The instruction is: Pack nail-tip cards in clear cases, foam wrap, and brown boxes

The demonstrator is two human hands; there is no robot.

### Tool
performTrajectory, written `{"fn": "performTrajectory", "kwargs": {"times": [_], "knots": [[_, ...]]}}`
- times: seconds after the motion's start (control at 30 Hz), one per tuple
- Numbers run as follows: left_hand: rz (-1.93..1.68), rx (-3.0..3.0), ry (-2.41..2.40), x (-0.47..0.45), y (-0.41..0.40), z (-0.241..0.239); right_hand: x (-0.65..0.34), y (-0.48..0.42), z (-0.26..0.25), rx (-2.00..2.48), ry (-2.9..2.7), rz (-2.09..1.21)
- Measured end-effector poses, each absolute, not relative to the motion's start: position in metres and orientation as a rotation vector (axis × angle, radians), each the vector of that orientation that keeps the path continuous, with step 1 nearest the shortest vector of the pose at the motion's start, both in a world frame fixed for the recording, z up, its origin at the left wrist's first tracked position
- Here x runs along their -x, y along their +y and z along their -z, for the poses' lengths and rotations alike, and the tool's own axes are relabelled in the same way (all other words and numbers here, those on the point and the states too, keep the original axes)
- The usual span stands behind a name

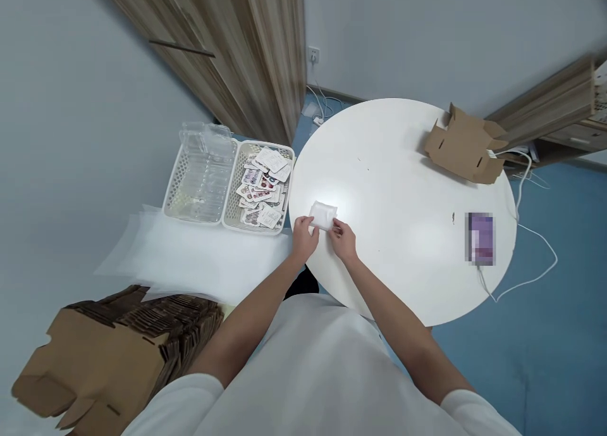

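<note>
While both hands pinch the small white packet (323,215) at the round surface's (403,246) left edge, left hand (304,235) and right hand (342,238) fingers pressed on its corners, a loose pinch could likely drop it off the rim.

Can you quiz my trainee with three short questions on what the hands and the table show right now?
1. True or false: both hands hold the small white packet at the near edge of the round white table.
2. Which lies on the far right part of the table? A) a folded cardboard box B) a basket C) a stack of paper
3. Fill in: the right-hand basket beside the table holds printed ____.

Key
1. True: the left hand and the right hand each pinch a side of it.
2. A, the cardboard box.
3. Cards; the left basket holds clear plastic trays.
</note>
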State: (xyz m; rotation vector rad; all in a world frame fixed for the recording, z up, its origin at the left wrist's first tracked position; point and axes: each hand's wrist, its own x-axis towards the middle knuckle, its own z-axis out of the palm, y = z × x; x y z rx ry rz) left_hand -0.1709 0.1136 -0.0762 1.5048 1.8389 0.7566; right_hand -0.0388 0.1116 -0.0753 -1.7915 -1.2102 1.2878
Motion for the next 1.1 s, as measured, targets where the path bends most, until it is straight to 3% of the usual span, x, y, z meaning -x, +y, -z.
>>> {"fn": "performTrajectory", "kwargs": {"times": [0.4, 1.1], "knots": [[-0.674, -1.684, 1.780, 0.192, 0.123, 0.087, 0.079, 0.158, 0.083, 1.689, -1.377, -1.275], [-0.759, -1.654, 1.732, 0.187, 0.099, 0.086, 0.048, 0.105, 0.073, 1.517, -1.124, -1.471]]}}
